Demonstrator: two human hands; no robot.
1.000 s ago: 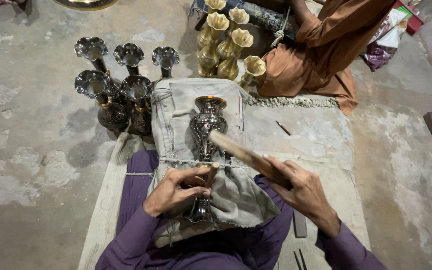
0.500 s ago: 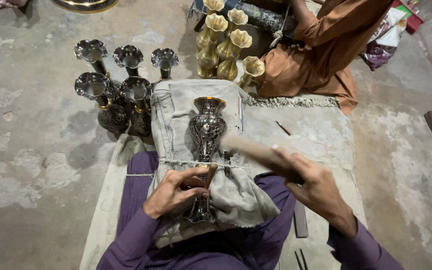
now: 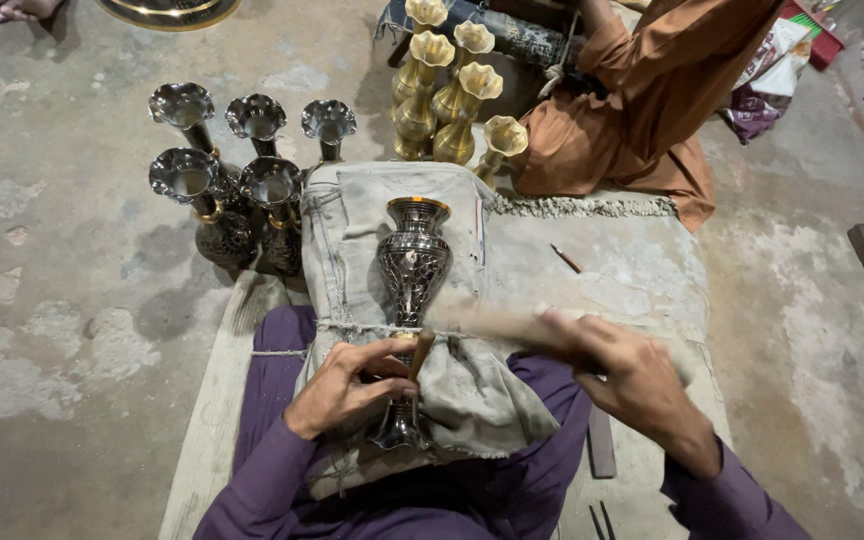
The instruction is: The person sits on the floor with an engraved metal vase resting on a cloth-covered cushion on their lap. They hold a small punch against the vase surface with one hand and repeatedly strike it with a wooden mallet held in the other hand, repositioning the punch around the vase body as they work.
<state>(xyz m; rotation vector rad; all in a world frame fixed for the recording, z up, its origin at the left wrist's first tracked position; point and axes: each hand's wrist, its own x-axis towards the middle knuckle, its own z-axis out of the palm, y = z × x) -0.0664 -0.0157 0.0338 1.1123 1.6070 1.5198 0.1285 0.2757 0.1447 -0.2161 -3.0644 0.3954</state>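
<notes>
**Both hands low and close to your lap**

Your left hand (image 3: 344, 385) comes in from the lower left, its forearm in a purple sleeve angling up and to the right. The fingers curl inward, with the thumb and fingertips pinched together at the right side of the hand, knuckles facing up.

Your right hand (image 3: 624, 375) reaches in from the lower right, its purple-sleeved forearm running up and to the left. The back of the hand faces the camera and the fingers are wrapped into a closed fist. It sits a little higher than the left hand, and the two are apart.
</notes>
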